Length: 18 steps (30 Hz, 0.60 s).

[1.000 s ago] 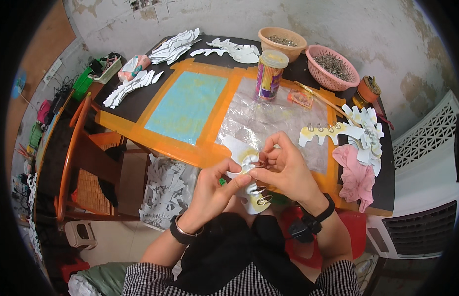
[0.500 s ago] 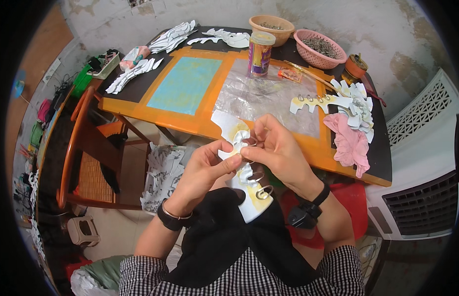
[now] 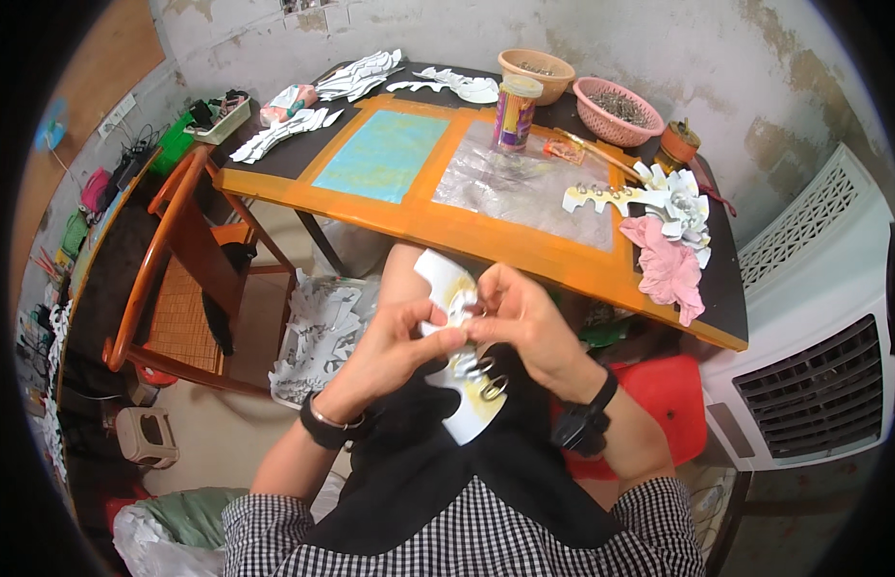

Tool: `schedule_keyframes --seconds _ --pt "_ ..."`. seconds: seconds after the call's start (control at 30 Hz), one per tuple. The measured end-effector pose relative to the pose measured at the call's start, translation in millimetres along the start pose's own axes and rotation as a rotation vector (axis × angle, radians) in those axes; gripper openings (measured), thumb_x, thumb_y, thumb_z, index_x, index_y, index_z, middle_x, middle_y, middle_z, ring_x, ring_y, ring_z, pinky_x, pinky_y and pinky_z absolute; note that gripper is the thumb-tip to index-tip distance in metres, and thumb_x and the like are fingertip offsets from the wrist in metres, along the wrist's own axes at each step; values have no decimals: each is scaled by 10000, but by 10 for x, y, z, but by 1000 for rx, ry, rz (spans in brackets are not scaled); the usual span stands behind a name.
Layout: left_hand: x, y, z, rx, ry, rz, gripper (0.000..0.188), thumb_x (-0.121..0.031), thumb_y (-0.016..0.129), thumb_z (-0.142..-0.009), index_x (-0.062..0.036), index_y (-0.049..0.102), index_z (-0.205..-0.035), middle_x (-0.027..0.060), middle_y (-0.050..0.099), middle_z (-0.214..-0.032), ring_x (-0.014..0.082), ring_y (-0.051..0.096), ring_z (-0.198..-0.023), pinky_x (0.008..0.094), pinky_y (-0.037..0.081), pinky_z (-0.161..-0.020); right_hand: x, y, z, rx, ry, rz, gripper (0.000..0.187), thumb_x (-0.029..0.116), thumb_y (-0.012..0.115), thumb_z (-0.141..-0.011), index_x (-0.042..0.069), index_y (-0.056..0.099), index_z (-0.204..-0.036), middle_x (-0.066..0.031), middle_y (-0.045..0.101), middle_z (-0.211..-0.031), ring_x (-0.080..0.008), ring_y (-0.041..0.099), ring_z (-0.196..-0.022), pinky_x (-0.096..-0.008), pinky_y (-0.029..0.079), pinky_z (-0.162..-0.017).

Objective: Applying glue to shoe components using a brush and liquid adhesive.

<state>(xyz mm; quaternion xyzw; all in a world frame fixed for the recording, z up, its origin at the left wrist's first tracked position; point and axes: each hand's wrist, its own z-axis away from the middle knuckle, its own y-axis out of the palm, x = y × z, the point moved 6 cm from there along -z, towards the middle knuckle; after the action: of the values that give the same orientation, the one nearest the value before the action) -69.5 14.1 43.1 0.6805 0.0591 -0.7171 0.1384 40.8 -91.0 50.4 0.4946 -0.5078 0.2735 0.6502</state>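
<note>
**Notched white piece (image 3: 470, 415) pinched from both sides**

The left hand (image 3: 395, 348) had its fingers (image 3: 444, 340) closed narrowly on the piece's middle, apparently to steady it while the right hand (image 3: 536, 333) pinched close by; whether the right held a ring too could not be told. Metal rings (image 3: 494, 388) sat along the yellow-stained notched edge, probably to hold it gathered. The piece was above the black-clothed lap (image 3: 409, 500), likely so both hands could reach either side.

Beyond, the surface (image 3: 447, 231) was edged with orange tape, which seemed to fasten the blue sheet (image 3: 385, 154). A similar ringed piece (image 3: 611, 198) lay near the pink cloth (image 3: 665, 264); the pink basket (image 3: 604, 122) of metal bits stood at the back, perhaps for easy reach. A wooden chair (image 3: 205, 197) stood to the left, a white air cooler (image 3: 726, 385) to the right, a patchy grey wall (image 3: 447, 29) behind.
</note>
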Motion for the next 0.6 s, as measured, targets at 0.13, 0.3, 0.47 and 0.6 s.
schedule_keyframes --seconds 0.13,0.3,0.47,0.6 --pt "165 -47 161 8 -47 -26 183 -189 726 -938 -19 663 -960 -22 679 -828 7 571 -689 173 433 -585 -173 111 97 78 30 -48 312 -62 667 -881 84 420 -1004 -8 541 -959 -100 580 -942 -257 496 -830" --pt "301 -74 196 -23 -170 -23 143 -135 749 -910 -21 665 -932 -8 688 -876 26 604 -750 171 482 -652 -383 30 76 92 82 -51 316 -39 674 -893 59 429 -1067 -39 580 -1003 -105 598 -942 -265 511 -824" --pt "435 -75 4 -41 -111 -11 157 -121 745 -910 3 648 -915 14 695 -900 48 618 -794 208 508 -707 -486 -153 18 46 126 -64 293 -28 652 -907 70 444 -1090 -60 601 -1063 -113 600 -995 -272 494 -877" --pt "557 -74 -126 -26 -132 75 170 -157 722 -936 -2 658 -965 6 696 -912 37 604 -816 211 502 -706 -468 -231 -63 -31 166 -46 307 -31 661 -895 59 424 -1067 -32 571 -988 -83 585 -922 -257 502 -814"
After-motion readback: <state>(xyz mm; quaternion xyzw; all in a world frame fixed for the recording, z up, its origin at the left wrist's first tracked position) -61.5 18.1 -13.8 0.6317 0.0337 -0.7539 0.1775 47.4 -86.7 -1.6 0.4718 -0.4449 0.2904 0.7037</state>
